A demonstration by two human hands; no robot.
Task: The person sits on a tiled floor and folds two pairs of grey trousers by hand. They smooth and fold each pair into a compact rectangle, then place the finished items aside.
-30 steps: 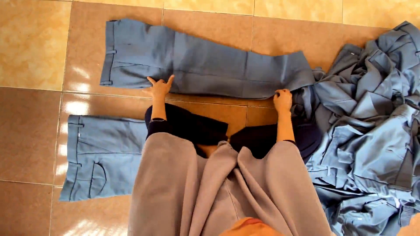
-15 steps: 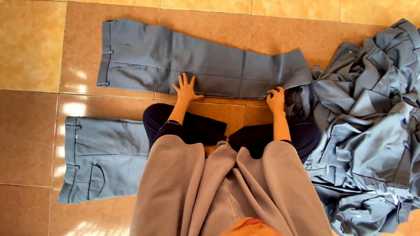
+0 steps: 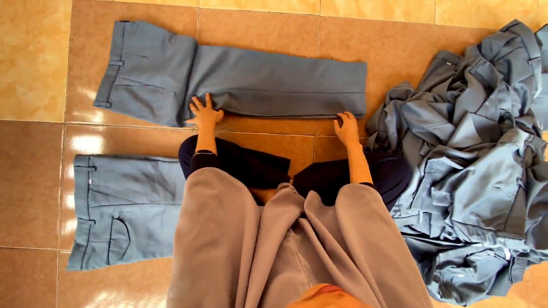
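At the right of the frame a big heap of crumpled blue-grey garments [image 3: 479, 165] waits unfolded on the tiled floor [image 3: 34, 63]. At upper centre your trousers [image 3: 240, 80] lie flat, legs doubled. A folded pair [image 3: 123, 211] sits lower left. Your left hand [image 3: 204, 114] presses fingers spread; your right hand [image 3: 346, 126] rests flat on the hem

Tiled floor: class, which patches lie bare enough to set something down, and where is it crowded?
Bare tile lies left of the flat trousers, along the top edge, and in the strip above the folded trousers. The right side is crowded by the heap of grey garments.
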